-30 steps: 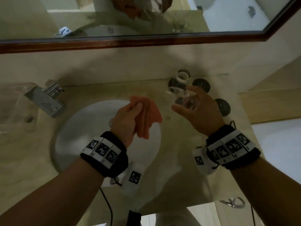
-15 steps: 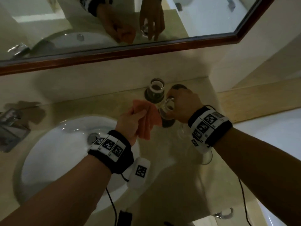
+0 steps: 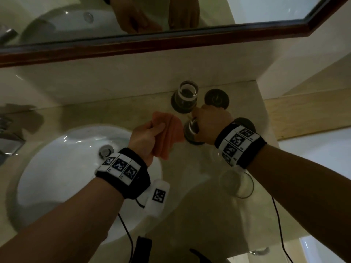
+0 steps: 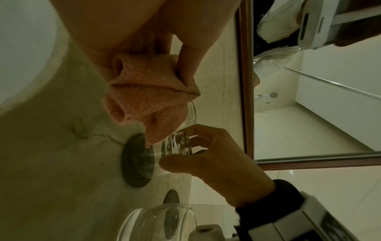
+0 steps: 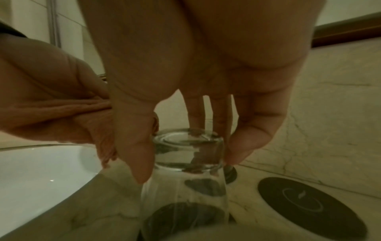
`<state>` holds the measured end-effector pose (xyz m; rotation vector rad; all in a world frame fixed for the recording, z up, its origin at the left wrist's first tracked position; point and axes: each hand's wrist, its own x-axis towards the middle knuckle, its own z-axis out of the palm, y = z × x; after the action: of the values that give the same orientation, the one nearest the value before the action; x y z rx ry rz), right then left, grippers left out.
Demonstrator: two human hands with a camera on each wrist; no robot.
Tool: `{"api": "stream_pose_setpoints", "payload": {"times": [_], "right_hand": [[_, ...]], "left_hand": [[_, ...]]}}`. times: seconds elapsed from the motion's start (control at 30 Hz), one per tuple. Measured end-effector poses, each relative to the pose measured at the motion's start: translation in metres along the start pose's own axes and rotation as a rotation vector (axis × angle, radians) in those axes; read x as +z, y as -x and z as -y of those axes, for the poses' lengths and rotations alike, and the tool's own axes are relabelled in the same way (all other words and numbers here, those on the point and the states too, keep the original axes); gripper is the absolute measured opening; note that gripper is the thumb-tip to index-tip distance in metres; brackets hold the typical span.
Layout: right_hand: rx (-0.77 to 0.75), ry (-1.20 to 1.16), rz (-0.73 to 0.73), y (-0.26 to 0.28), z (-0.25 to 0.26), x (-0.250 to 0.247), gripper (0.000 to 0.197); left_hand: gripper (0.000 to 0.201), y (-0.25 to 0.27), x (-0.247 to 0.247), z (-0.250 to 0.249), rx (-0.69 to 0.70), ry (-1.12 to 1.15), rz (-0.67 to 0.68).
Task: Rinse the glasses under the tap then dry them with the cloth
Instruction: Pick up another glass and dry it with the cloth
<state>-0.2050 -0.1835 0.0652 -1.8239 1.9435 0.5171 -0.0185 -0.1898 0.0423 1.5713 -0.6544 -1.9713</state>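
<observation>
My right hand (image 3: 200,123) grips the base of a clear glass (image 5: 186,154) between thumb and fingers. The glass is upside down, its rim at a dark round coaster (image 4: 135,163) on the counter. My left hand (image 3: 152,130) holds a bunched orange cloth (image 3: 169,135) just left of that glass, its corner hanging near the coaster. A second glass (image 3: 187,97) stands on its own coaster by the back wall. A third clear glass (image 3: 237,185) sits on the counter under my right forearm.
An empty dark coaster (image 3: 217,98) lies at the back right, and another (image 3: 246,123) is half hidden behind my right wrist. The white basin (image 3: 62,168) fills the left, with the tap (image 3: 8,137) at the far left edge. A mirror (image 3: 171,19) hangs above.
My right hand has brought the glass from mid-air above the counter down onto the coaster, base up. The left hand keeps the cloth beside it. The view has shifted right.
</observation>
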Motion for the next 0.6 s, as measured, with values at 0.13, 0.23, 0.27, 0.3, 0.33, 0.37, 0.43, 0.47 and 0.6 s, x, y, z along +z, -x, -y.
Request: {"api": "stream_pose_setpoints", "payload": {"times": [0.13,0.23,0.27,0.3,0.33,0.37,0.43,0.47,0.6], "right_hand": [[0.040,-0.075,-0.022,0.010,-0.008,0.001,0.081],[0.097,-0.157,-0.034,0.026,-0.023,0.005,0.086],[0.116,-0.149,-0.018,0.033,-0.028,0.008,0.085],[0.135,-0.127,0.007,0.040,-0.032,0.013,0.084],[0.154,-0.101,0.038,0.046,-0.036,0.017,0.084],[0.169,-0.082,0.071,0.052,-0.038,0.023,0.084],[0.184,-0.075,0.119,0.060,-0.040,0.033,0.084],[0.186,-0.078,0.130,0.063,-0.039,0.037,0.083],[0.184,-0.104,0.115,0.067,-0.037,0.044,0.079]], "left_hand": [[0.034,0.005,-0.003,0.001,0.006,0.012,-0.002],[0.033,0.010,-0.007,0.003,0.023,0.023,-0.008],[0.032,0.013,-0.008,0.005,0.028,0.017,-0.006],[0.032,0.016,-0.009,0.007,0.032,0.012,-0.002],[0.030,0.019,-0.009,0.009,0.035,0.011,0.004],[0.028,0.022,-0.009,0.012,0.035,0.012,0.011],[0.024,0.028,-0.009,0.017,0.036,-0.003,0.022],[0.024,0.031,-0.010,0.021,0.036,-0.015,0.027],[0.026,0.038,-0.016,0.034,0.028,-0.015,0.019]]}}
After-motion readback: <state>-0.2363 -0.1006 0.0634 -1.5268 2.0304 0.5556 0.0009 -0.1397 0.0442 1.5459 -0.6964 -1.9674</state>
